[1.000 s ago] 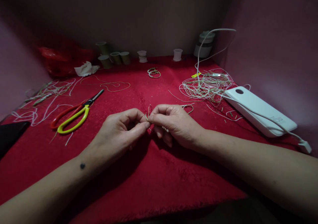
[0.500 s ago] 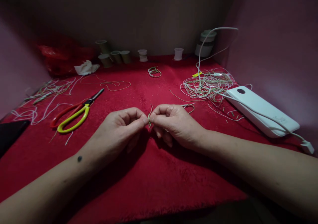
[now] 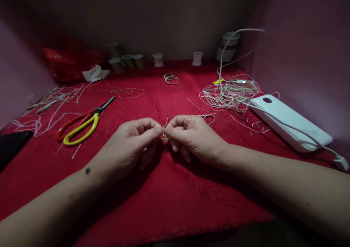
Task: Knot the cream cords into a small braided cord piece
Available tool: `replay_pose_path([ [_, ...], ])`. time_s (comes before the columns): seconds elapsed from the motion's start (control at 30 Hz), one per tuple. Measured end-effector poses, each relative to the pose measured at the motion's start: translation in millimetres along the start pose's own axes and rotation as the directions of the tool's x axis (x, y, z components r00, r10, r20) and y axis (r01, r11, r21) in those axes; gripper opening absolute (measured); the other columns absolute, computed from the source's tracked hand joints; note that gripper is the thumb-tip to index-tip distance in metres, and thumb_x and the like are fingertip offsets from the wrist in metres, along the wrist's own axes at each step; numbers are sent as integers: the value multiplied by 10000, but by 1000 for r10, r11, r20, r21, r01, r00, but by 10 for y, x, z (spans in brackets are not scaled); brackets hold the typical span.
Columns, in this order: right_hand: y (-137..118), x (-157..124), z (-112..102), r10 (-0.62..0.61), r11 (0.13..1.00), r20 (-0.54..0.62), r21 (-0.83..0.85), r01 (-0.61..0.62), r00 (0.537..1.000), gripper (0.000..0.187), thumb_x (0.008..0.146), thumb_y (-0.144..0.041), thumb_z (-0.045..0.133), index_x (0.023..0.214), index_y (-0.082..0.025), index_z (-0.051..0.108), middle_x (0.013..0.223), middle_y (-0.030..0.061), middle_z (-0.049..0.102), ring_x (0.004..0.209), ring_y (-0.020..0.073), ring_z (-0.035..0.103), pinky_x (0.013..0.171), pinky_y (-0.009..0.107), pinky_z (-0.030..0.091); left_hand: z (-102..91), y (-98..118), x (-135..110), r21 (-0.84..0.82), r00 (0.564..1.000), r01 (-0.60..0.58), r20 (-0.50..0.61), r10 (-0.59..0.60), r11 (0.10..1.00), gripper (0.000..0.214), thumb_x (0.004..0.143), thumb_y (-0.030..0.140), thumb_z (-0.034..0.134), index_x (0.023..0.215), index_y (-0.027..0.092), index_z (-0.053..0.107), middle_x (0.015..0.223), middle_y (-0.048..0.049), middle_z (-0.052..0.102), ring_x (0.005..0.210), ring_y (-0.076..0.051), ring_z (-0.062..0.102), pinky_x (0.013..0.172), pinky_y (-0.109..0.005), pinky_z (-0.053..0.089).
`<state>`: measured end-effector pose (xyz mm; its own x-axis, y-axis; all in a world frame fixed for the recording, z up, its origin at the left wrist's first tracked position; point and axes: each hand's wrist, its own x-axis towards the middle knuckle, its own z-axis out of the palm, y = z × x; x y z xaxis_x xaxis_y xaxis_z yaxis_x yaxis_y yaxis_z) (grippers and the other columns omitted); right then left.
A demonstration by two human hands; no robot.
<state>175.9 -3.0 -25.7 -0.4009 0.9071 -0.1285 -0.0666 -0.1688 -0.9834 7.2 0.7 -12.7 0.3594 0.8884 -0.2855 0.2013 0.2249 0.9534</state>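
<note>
Between my fingertips is a small piece of knotted green and tan cord (image 3: 164, 134), with a thin end sticking up above it. My left hand (image 3: 136, 139) pinches the cord from the left with thumb and forefinger. From the other side my right hand (image 3: 191, 135) pinches it too, the remaining fingers curled beneath. The two hands nearly touch, a little above the red cloth (image 3: 175, 196). Just behind my right hand lies a looped cord (image 3: 211, 119), partly hidden by it.
Scissors (image 3: 82, 128) with red and yellow handles lie at left, near loose cords (image 3: 54, 101). To the right are a tangled cord heap (image 3: 229, 93) and a white power bank (image 3: 292, 123) with its cable. Further back sit a coiled cord bracelet (image 3: 171, 79), several spools (image 3: 139, 61) and a jar (image 3: 228, 48).
Both hands keep their pinch in almost the same place. More of the knotted cord shows below the fingertips now. The whole view has shifted very slightly.
</note>
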Motion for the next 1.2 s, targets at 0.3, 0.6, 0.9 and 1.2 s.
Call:
replay_pose_path([
  [0.3,-3,0,7,-5,1000,-20,30,6,1000,112,819,-169,514,712,-185,485,500,-80,540,281,39,401,266,153,269,22,41,-28,-15,999,-13,-46,13,1000,225,880,328,560,700,196,526,404,68,425,329,-63,348,326,-162,267],
  [0.6,-10,0,15,1,999,-18,39,-1,1000,119,833,-163,505,716,-182,490,484,-82,526,278,38,400,264,145,268,-8,26,-31,10,999,36,36,-36,999,311,858,421,590,661,182,568,414,53,431,323,-68,360,303,-170,279],
  [0.9,14,7,25,-14,998,-19,63,15,1000,90,841,-163,489,758,-193,473,485,-95,531,271,41,380,260,145,266,2,31,-22,-90,1000,20,-7,-21,996,181,835,308,618,713,176,601,397,63,414,318,-47,324,310,-146,254],
  [1.2,28,-1,9,-17,994,-12,106,19,1000,106,893,-219,471,790,-197,459,517,-86,564,289,46,394,287,149,292,25,50,-23,-154,1000,11,-19,-14,988,205,863,289,595,692,186,547,431,78,390,323,-50,317,305,-153,289],
])
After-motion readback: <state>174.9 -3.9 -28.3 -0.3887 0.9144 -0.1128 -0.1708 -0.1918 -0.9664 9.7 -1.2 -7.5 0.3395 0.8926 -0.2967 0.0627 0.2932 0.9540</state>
